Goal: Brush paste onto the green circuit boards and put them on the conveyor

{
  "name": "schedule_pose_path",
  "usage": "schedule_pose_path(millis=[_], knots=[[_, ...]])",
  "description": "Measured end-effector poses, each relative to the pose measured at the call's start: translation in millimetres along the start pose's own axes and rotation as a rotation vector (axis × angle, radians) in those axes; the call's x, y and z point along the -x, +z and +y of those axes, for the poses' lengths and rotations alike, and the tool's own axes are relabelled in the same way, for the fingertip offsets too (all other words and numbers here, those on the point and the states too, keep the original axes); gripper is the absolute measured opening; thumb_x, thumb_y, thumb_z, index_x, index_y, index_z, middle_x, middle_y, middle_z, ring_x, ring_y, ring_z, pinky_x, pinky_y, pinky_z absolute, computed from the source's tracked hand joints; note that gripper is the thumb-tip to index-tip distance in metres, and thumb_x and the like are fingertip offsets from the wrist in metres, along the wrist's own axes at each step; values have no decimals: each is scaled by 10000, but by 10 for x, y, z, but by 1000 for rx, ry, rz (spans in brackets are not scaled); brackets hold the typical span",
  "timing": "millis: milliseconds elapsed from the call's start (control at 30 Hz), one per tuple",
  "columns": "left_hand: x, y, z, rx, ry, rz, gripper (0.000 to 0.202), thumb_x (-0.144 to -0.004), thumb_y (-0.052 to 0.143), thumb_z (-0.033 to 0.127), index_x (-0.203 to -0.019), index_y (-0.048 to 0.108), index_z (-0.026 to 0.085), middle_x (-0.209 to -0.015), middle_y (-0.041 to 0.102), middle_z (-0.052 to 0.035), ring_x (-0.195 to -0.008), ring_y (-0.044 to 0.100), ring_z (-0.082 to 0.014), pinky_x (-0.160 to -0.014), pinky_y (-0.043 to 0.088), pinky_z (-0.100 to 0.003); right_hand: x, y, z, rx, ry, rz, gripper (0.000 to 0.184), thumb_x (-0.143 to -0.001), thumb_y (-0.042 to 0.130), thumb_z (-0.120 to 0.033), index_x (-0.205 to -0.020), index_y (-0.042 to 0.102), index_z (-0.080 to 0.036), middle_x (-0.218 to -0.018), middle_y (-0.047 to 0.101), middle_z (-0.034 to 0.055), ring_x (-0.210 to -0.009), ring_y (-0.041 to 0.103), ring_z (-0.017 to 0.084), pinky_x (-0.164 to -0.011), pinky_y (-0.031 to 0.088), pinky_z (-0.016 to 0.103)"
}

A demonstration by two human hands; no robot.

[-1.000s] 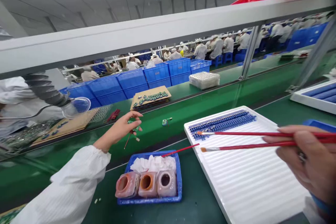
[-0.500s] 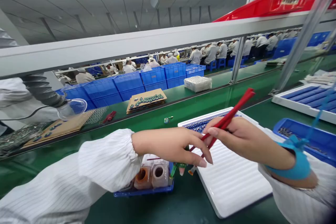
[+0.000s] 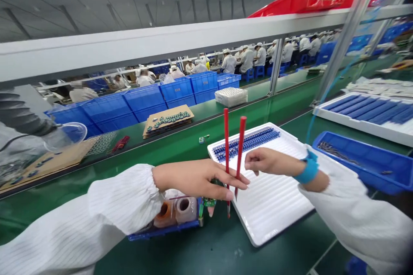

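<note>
Left arm in a white striped smock comes in from the bottom left and reaches across the green desk [image 3: 284, 245], with the left hand [image 3: 196, 178] palm down and its fingers stretched out to the right. Two red-handled brushes [image 3: 226, 137] stand almost upright across those fingers, bristle ends down, handle ends up and slightly apart at the top. The left grip looks like a light pinch on them, but from this angle I can't tell which fingers are doing it. The lower tips hang around the left edge of a white ribbed tray [image 3: 274, 210].

The right hand [image 3: 269, 161] comes in from the right with a blue wrist strap [image 3: 308, 169] on. It's half open and holding nothing, its fingertips [image 3: 248, 159] just beside the right brush, though I can't say if they touch.

Under the left hand, a small green part [image 3: 209, 202] sits by the corner of a blue tray [image 3: 161, 235] holding two squat bottles [image 3: 176, 212]. Farther up the white tray are rows of small blue parts [image 3: 247, 144], and off to the right is a blue bin [image 3: 361, 159]. Past the desk's far edge, blue crates [image 3: 145, 99] are stacked and co-workers [image 3: 247, 60] sit in white.
</note>
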State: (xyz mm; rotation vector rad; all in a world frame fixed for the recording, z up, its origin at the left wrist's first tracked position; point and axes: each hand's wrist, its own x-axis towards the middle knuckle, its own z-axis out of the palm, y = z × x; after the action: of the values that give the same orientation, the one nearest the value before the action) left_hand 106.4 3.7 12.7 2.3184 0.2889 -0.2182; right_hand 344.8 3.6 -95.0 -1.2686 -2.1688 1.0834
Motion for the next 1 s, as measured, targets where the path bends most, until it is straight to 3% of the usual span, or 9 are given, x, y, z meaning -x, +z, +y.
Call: schedule_pose_path(millis=[67,167,267,400,533,633,767,867,1000], knots=[[37,-17,11,33,-23,-5,387,-889,492,286,-1269,520,218,-1355,468,-14,-1229,443,-133,-1009,318,-177,-96,139,321,76,36,32,210,-835,509,-293,-772,592,-110,-677,583,49,-628,537,168,-595,425,258],[80,-25,20,61,-26,-17,405,-892,489,300,-1290,493,228,-1358,464,-5,-1227,444,-130,-1002,322,-171,-142,309,620,173,18,73,126,-799,504,-146,-834,624,-126,-831,607,57,-798,554,196,-771,429,319],[104,-23,21,89,-21,-23,405,-891,493,284,-1290,490,216,-1358,464,-7,-1233,434,-125,-1011,314,-169,-104,363,748,210,11,73,169,-750,521,-91,-878,628,-116,-874,609,72,-830,555,212,-809,432,366],[93,-26,9,126,-49,-35,400,-888,495,302,-1283,500,232,-1353,470,4,-1228,438,-132,-1020,317,-188,1,255,750,174,-3,76,254,-708,591,-161,-959,622,-138,-992,596,86,-936,539,249,-865,431,395],[16,-2,-1,160,-24,-85,385,-882,500,273,-1262,527,218,-1336,488,-4,-1196,473,-138,-1001,336,-189,132,31,333,36,-86,129,464,-781,634,-395,-1172,510,-176,-1206,481,92,-1074,472,213,-896,434,327],[-80,36,-4,147,-31,-170,397,-872,507,280,-1258,533,190,-1334,491,-9,-1179,490,-147,-985,357,-189,191,-84,-226,-365,-357,10,635,-673,766,-438,-1166,472,-167,-1164,471,86,-1045,475,199,-833,455,289],[-186,74,-15,110,-43,-223,406,-867,504,318,-1252,540,194,-1327,495,12,-1160,508,-152,-999,355,-206,202,-92,-769,-355,-337,-116,306,-756,708,-326,-857,499,-127,-814,530,17,-751,535,118,-684,459,221],[-202,85,-31,78,-57,-240,407,-868,495,326,-1245,547,181,-1320,502,10,-1160,509,-162,-1014,346,-220,219,-34,-865,-234,-284,-108,158,-808,601,-241,-801,492,-127,-747,534,13,-681,528,110,-603,432,201],[-176,111,-53,43,-85,-248,420,-857,507,331,-1236,557,156,-1277,543,-22,-1166,505,-185,-1014,345,-233,277,71,-849,-329,-239,-148,63,-824,487,-159,-882,485,-133,-779,550,26,-698,561,133,-614,469,225]])
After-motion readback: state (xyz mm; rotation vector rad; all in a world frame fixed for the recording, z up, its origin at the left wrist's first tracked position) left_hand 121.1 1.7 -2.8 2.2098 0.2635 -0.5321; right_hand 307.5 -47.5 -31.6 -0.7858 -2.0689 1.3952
